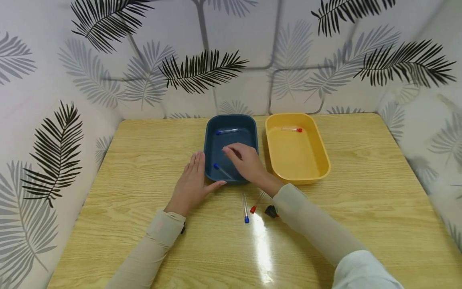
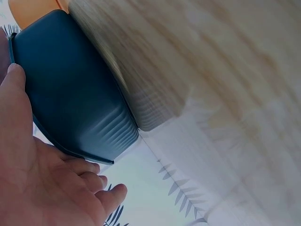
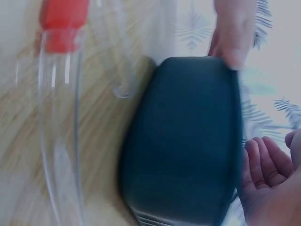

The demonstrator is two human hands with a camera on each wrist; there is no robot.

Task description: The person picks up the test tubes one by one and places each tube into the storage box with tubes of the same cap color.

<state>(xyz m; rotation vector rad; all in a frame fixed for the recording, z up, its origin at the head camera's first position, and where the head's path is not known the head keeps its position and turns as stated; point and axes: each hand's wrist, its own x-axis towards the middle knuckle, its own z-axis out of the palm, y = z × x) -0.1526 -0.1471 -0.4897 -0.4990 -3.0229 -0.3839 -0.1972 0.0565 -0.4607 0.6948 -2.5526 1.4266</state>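
My left hand (image 1: 190, 184) rests against the left side of a dark blue bin (image 1: 208, 140), fingers straight along its outer wall and thumb on the near rim. In the left wrist view that thumb touches the rim of the same bin (image 2: 70, 84). My right hand (image 1: 247, 162) hovers over the bin's right part, fingers loosely bent, with nothing visible between them. Inside the bin lie a blue-capped tube (image 1: 227, 131) at the far end and another blue-capped tube (image 1: 223, 170) near the front, partly beside the right hand.
A yellow bin (image 1: 323, 160) on the right holds a red-capped tube (image 1: 293, 129). In front, on the wooden table (image 1: 151, 148), lie a blue-capped tube (image 1: 246, 208), a red-capped tube (image 1: 258, 202) and a black cap (image 1: 270, 211), partly hidden by the right sleeve.
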